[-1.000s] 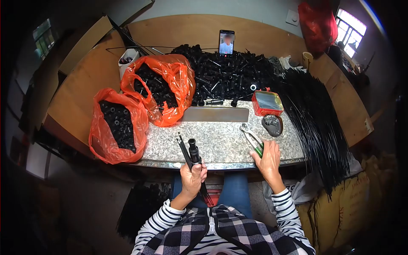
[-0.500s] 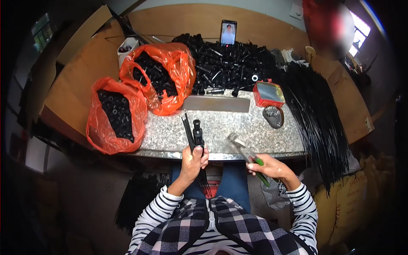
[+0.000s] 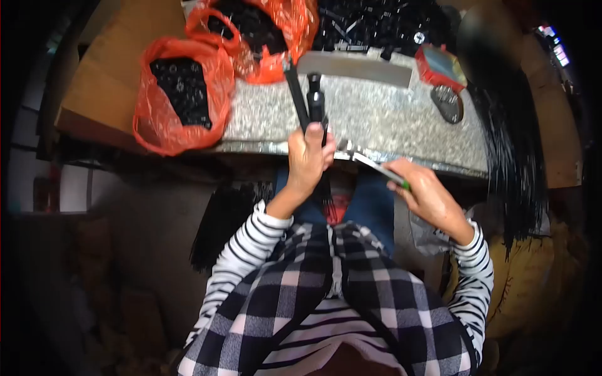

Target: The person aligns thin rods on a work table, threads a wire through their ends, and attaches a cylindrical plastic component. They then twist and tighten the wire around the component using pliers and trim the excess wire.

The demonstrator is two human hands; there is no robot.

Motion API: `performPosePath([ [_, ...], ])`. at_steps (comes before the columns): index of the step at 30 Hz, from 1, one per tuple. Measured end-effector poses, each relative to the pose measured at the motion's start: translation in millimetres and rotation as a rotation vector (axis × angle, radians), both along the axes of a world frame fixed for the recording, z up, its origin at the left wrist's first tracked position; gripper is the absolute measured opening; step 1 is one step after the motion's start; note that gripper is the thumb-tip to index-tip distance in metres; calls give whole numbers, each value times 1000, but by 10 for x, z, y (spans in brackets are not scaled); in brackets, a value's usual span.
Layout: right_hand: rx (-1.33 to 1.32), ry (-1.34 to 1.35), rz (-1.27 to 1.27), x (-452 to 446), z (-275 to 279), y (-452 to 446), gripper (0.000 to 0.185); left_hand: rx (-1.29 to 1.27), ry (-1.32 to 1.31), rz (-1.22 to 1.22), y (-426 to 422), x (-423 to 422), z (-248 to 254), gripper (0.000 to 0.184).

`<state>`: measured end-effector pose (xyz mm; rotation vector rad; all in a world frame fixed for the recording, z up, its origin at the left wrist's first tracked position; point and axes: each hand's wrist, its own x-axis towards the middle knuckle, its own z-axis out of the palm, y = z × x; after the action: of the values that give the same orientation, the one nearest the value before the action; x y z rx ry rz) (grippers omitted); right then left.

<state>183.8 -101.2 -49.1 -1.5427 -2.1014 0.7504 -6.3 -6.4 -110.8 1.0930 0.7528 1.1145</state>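
My left hand (image 3: 305, 160) is closed around a black tubular plastic piece (image 3: 315, 100), held upright, and a bundle of thin black rods (image 3: 296, 94) beside it. The rods' lower ends hang below the fist over my lap. My right hand (image 3: 429, 194) grips green-handled pliers (image 3: 374, 165). The pliers' metal head points left and lies close to my left hand, near the table's front edge; blur hides whether it touches anything. Most of the green handles is hidden inside my right hand.
Two orange plastic bags (image 3: 143, 106) of black parts stand on the left of the speckled tabletop (image 3: 376, 116). Behind lie a metal bar (image 3: 357, 67) and a black parts heap (image 3: 382, 25). At right are a red box (image 3: 439, 70), a dark oval object (image 3: 447, 103) and long black strands (image 3: 517, 156).
The view has tipped downward, so the table appears higher. My right hand has brought the pliers closer to my left hand, and their handles now look nearer together. My left hand keeps its hold.
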Motion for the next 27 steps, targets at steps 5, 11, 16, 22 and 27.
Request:
performPosePath([
  [5,-70,-9,-42,147,79,25,26,115,-39,-46,-12,24,-47,62],
  [11,24,-6,-11,104,78,125,23,79,-145,-124,-28,8,21,60],
  [16,43,-56,11,39,108,146,30,120,-19,-97,-29,-10,30,72],
  [22,141,-104,3,-16,172,154,32,135,-9,-107,-44,-11,69,71],
  [27,118,-151,-23,-36,248,152,31,75,-149,-126,-47,-13,72,60],
])
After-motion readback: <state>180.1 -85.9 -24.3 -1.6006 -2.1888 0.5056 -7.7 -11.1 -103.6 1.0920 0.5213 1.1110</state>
